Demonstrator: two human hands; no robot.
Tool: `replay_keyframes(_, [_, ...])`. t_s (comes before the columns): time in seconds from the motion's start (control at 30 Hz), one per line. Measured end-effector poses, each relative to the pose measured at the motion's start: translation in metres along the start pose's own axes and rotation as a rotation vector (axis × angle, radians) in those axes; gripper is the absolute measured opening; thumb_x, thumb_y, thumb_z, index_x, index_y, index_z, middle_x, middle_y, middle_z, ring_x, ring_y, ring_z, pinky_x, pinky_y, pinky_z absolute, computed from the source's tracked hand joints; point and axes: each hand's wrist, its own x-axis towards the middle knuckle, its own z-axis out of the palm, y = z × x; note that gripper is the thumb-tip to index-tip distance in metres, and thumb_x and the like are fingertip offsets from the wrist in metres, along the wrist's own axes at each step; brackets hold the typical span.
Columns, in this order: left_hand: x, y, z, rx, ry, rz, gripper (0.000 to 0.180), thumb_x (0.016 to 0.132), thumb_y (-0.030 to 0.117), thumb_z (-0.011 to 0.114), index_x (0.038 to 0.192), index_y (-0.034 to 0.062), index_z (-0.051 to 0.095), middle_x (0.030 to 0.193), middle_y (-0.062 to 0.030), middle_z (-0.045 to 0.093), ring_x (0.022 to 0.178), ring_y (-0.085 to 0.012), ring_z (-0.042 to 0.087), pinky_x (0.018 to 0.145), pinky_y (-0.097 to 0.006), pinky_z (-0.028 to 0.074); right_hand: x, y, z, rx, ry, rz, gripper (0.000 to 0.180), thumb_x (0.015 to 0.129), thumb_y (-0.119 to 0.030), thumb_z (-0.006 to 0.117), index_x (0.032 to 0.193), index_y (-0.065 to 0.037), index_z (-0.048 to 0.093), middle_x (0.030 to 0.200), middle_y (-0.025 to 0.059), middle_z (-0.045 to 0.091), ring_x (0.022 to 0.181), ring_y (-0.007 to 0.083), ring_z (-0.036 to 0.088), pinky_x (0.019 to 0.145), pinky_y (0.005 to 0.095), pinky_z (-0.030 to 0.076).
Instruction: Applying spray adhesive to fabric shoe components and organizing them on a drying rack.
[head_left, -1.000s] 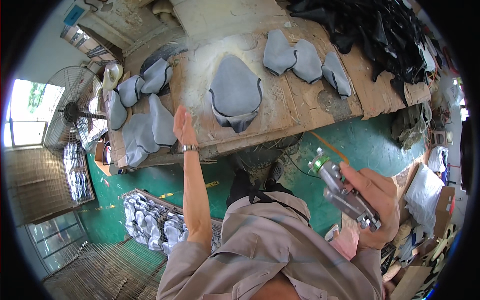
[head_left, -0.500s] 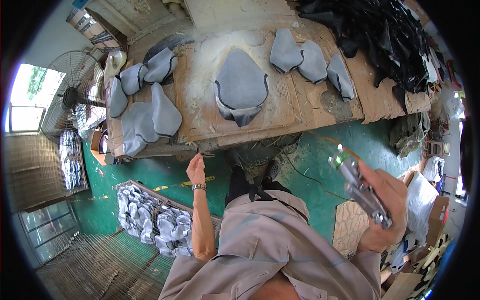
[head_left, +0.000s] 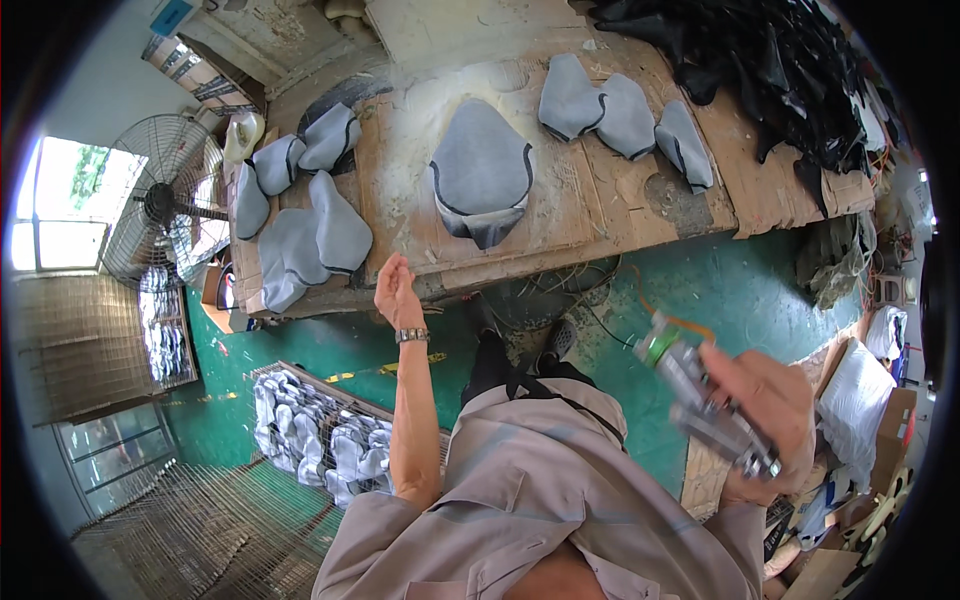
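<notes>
My right hand (head_left: 765,405) grips a silver spray gun (head_left: 700,390) with a green ring near its front end, held to the right of my body over the floor. Motion blurs the gun a little. My left hand (head_left: 398,288), a watch on its wrist, hovers at the table's front edge with its fingers curled together and nothing visible in them. Beyond it, a large grey shaped piece with black edging (head_left: 482,175) lies in the middle of the cardboard-covered table (head_left: 570,215). Several smaller grey pieces lie on both sides, such as one at left (head_left: 340,225) and one at right (head_left: 625,115).
Black pieces (head_left: 760,85) are heaped at the table's far right. A caged fan (head_left: 160,200) stands at the left. Grey pieces fill a rack (head_left: 320,430) beside my left arm. An orange hose (head_left: 685,323) and dark cables run over the green floor. Boxes stand at right.
My left hand has risen from below the table's edge to its border. My right hand and the spray gun have shifted slightly left and down. The whole view has turned a little.
</notes>
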Motion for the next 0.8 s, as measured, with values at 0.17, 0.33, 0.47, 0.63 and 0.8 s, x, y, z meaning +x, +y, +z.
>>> replay_keyframes(0.17, [0.024,0.043,0.066,0.329,-0.128,0.359,0.033,0.09,0.006,0.071,0.124,0.0071,0.07,0.12,-0.0078,0.07,0.112,-0.023,0.065,0.095,-0.033,0.051,-0.019,0.008,-0.01,-0.07,0.113,0.057,0.065,0.074,-0.015,0.079,0.133,0.005,0.062,0.079,0.0112,0.064,0.066,0.025,0.066,0.058,0.0345,0.052])
replay_keyframes(0.33, [0.067,0.069,0.116,0.922,-0.376,0.721,0.045,0.078,0.019,0.081,0.122,0.0138,0.073,0.137,-0.0093,0.061,0.135,-0.0317,0.049,0.112,-0.045,0.04,-0.031,0.005,-0.014,-0.136,0.257,0.15,0.065,0.074,-0.022,0.072,0.132,0.007,0.062,0.079,0.0143,0.064,0.066,0.0266,0.065,0.058,0.0358,0.051])
replay_keyframes(0.47, [0.088,0.054,0.122,0.985,-0.435,0.797,0.039,0.069,0.023,0.085,0.107,0.0157,0.081,0.139,-0.0049,0.061,0.14,-0.0312,0.045,0.113,-0.047,0.038,-0.059,0.02,-0.019,0.012,0.102,0.099,0.074,0.072,-0.028,0.07,0.135,0.008,0.059,0.083,0.0185,0.063,0.068,0.0314,0.064,0.06,0.0372,0.05])
replay_keyframes(0.63, [0.106,0.069,0.134,0.992,-0.409,0.847,0.028,0.067,0.021,0.085,0.094,0.0139,0.083,0.129,-0.0038,0.066,0.134,-0.0299,0.05,0.11,-0.045,0.041,-0.06,0.011,-0.019,-0.063,0.144,0.189,0.063,0.075,-0.008,0.071,0.136,0.004,0.058,0.084,0.0148,0.064,0.069,0.0307,0.065,0.062,0.0398,0.052])
replay_keyframes(0.8, [0.107,0.116,0.177,1.087,-0.599,0.67,0.025,0.073,0.028,0.082,0.094,0.014,0.083,0.126,-0.0031,0.068,0.125,-0.0263,0.057,0.105,-0.042,0.046,-0.076,0.017,-0.016,0.03,0.066,0.253,0.067,0.073,-0.01,0.075,0.136,0.003,0.058,0.087,0.014,0.067,0.073,0.031,0.068,0.063,0.0399,0.053])
